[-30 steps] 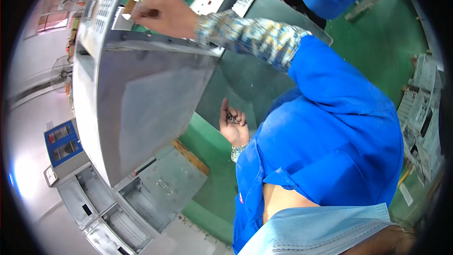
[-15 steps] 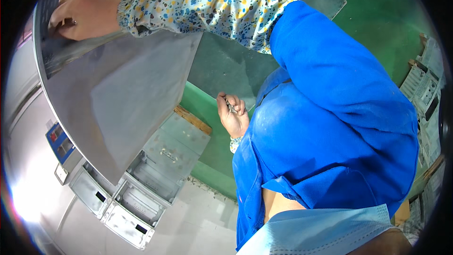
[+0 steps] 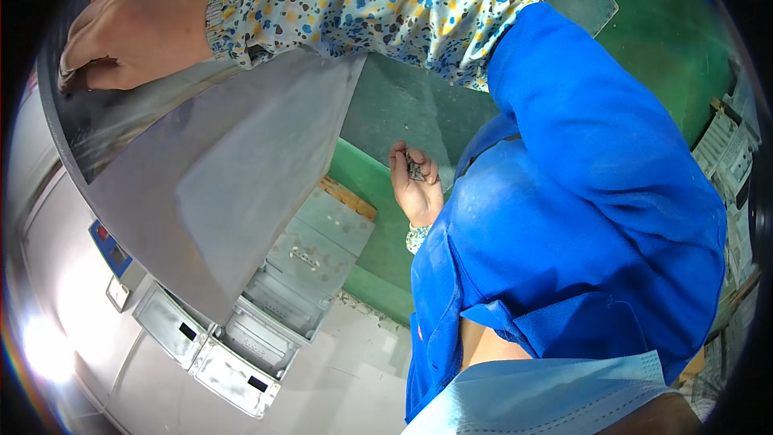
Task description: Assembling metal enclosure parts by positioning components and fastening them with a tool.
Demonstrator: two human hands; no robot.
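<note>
- Since half a second ago, the right hand (image 3: 133, 28) has slid further toward the lower left along the top of the grey metal panel (image 3: 225, 177), and the panel now fills more of the left side of the view.
- Nearest the camera are a pale blue face mask (image 3: 547, 399) and a blue jacket (image 3: 580, 217), which take up the lower right.
- Just left of the jacket's front, the left hand (image 3: 416, 193) is cupped palm-up and close to the chest. Its fingers are curled loosely around a few small dark metal parts (image 3: 415, 167); they may be screws, but they are too small to tell for certain.
- The panel is left of that hand and apart from it. Its long axis runs from the upper left down to a corner at lower centre, and its flat face is turned toward the camera.
- The right arm, in a floral sleeve cover (image 3: 362, 0), reaches across the body to the panel's upper left edge. The right hand grasps that edge, with its fingers folded over the top and its thumb pressed beneath, so it is the only hand on the panel.
- Farther below the panel, open grey metal boxes (image 3: 266, 330) lie side by side, next to a wooden strip (image 3: 348, 198) and a green surface (image 3: 366, 181).
</note>
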